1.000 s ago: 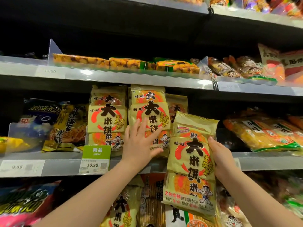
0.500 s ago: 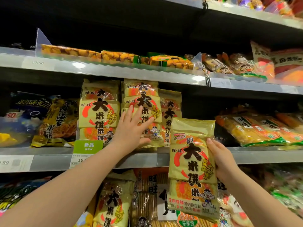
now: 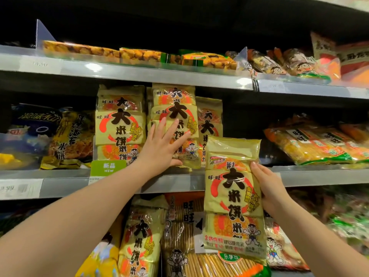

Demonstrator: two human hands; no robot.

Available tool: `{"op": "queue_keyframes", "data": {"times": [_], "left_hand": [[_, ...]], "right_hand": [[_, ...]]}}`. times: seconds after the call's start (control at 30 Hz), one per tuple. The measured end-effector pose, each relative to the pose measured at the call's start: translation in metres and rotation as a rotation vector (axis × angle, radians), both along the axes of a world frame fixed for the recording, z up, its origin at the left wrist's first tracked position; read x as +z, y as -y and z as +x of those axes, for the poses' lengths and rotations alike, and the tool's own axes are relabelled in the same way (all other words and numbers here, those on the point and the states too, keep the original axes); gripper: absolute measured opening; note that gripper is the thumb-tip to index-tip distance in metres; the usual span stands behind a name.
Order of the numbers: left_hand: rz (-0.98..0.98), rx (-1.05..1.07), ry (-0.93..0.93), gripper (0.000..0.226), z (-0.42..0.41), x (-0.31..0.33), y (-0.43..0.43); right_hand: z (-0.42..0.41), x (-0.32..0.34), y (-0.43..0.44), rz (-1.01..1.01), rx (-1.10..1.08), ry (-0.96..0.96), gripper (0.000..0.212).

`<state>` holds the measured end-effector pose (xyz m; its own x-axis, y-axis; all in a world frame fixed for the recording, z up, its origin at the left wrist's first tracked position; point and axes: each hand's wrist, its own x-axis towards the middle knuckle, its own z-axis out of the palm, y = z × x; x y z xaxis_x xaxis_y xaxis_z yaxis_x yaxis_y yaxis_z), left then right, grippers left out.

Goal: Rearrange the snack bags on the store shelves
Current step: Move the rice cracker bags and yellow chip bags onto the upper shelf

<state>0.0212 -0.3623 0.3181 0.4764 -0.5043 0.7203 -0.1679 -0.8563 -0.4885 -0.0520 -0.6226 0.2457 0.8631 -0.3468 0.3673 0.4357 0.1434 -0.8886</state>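
Observation:
My right hand [image 3: 268, 188] grips a tall yellow rice-cracker bag [image 3: 232, 198] by its right edge, upright in front of the middle shelf [image 3: 171, 183]. My left hand [image 3: 163, 145] lies flat, fingers spread, against the lower part of the middle stack of the same yellow bags [image 3: 175, 110] standing on that shelf. A second stack of these bags [image 3: 120, 124] stands to its left, and a third bag [image 3: 209, 124] leans behind on the right, partly hidden by the held bag.
Dark and yellow snack bags [image 3: 67, 136] fill the middle shelf's left, orange-green packs [image 3: 319, 144] lie at its right. The upper shelf [image 3: 139, 74] carries flat orange packs. More yellow bags [image 3: 139, 236] and cracker packs [image 3: 179, 236] sit on the lower shelf. A green price tag [image 3: 108, 168] hangs in front.
The view has shifted slightly down and right. My left hand stays pressed on the middle stack; the held bag sits a little lower in front of the shelf edge.

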Motion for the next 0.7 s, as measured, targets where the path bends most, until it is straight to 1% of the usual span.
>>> {"op": "queue_keyframes", "data": {"times": [0.1,0.27,0.37,0.5,0.57,0.7], "left_hand": [[0.044,0.004,0.004,0.093,0.001,-0.002,-0.009],[0.2,0.011,-0.102,0.078,0.0,0.005,-0.035],[0.279,0.021,-0.127,0.077,-0.007,0.017,-0.044],[0.281,0.061,-0.073,0.081,-0.012,0.013,-0.046],[0.264,0.081,-0.045,0.087,-0.011,0.007,-0.043],[0.246,0.111,-0.037,0.091,-0.013,0.004,-0.039]], "right_hand": [[-0.001,-0.004,0.0,0.013,0.001,0.003,0.019],[-0.003,-0.011,0.002,0.014,0.034,-0.008,0.025],[-0.002,-0.012,0.0,0.029,0.039,-0.005,0.027],[-0.001,-0.011,-0.009,0.049,0.065,-0.009,0.028],[0.0,-0.01,-0.014,0.057,0.075,-0.011,0.028],[0.0,-0.006,-0.017,0.084,0.089,-0.006,0.031]]}}
